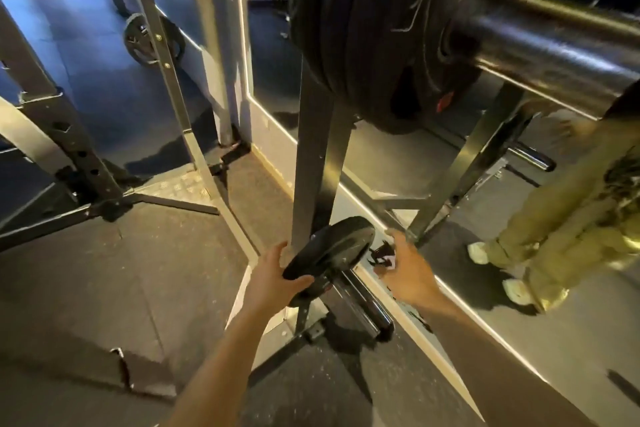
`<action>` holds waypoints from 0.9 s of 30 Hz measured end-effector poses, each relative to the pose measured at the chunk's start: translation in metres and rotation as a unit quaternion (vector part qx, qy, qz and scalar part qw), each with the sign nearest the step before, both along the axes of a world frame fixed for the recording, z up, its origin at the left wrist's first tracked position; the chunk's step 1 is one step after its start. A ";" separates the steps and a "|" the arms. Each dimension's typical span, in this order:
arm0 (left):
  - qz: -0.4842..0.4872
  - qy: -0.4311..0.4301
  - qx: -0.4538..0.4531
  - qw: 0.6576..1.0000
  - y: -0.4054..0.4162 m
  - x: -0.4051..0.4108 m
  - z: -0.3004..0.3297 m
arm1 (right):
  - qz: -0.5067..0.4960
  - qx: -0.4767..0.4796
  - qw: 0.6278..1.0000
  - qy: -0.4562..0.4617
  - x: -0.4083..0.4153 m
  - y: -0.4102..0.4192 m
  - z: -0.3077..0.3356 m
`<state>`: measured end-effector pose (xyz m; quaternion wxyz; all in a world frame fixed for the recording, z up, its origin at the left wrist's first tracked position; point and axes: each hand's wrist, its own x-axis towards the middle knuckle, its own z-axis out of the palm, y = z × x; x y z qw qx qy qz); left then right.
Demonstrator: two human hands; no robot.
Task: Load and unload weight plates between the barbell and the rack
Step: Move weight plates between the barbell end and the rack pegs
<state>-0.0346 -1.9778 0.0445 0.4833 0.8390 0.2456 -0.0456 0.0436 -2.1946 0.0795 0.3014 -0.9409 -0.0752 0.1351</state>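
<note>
A small black plate (329, 255) sits low on the rack's (311, 163) storage peg (363, 305), close against the upright post. The left hand (277, 276) grips the plate's near left edge, thumb over the face and fingers curled behind the rim. The right hand (405, 269) is at the plate's right side, fingers loosely bent toward it; whether it touches or holds the plate I cannot tell. Both forearms reach down from the bottom of the view.

Up at the top right, the barbell (554, 45) sleeve juts toward the camera with several large black plates (367, 28) stacked on it, hard against each other. Below that, another chrome peg (533, 158) sticks out of the rack frame.

A mirror (415, 163) runs along the wall beside the rack, showing a person in olive trousers and pale shoes. At the far left stands another rack (69, 135), and behind it one more plate (145, 40) hangs on a post. The floor (104, 288) is dark rubber matting.
</note>
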 end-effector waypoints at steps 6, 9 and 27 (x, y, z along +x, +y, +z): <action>-0.022 0.004 0.110 0.994 -0.019 0.039 -0.010 | 0.239 -0.210 0.943 -0.100 0.047 0.059 0.022; -0.020 0.000 0.124 0.992 -0.022 0.042 -0.018 | 0.256 -0.219 0.938 -0.077 0.054 0.057 0.012; -0.046 0.025 0.126 0.991 -0.010 0.039 -0.041 | 0.248 -0.266 0.925 -0.106 0.055 0.087 0.001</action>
